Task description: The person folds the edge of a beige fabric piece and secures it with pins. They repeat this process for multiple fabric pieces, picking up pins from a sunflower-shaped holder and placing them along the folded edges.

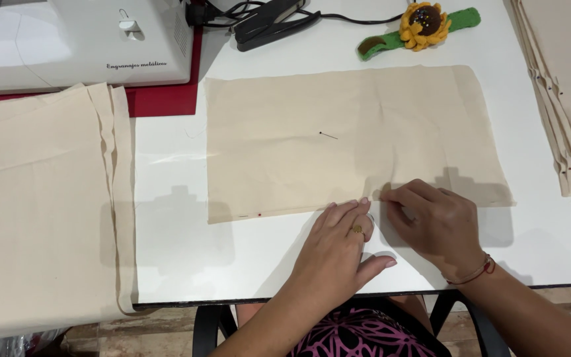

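Two hands of mine work at the near edge of a beige cloth rectangle (358,142) lying flat on the white table (186,258). What my right hand (434,225) pinches between thumb and forefinger is too small to make out; its fingers are curled together just at the hem. My left hand (338,248) lies flat, fingers pressed side by side, their tips on the cloth edge and touching the right hand. The cloth is plain and unbleached, a little wrinkled, with one pin (328,135) lying on its middle and a red-headed pin (259,214) near the left end of the hem. At the left, a stack of the same cloth (41,205) hangs over the table edge and is cut off by the frame. At the right, more pinned cloth pieces (566,99) are only partly in view. Behind stand a white sewing machine (80,39), a black foot pedal (269,23) with cable, and a sunflower pincushion (423,25) on a green band.
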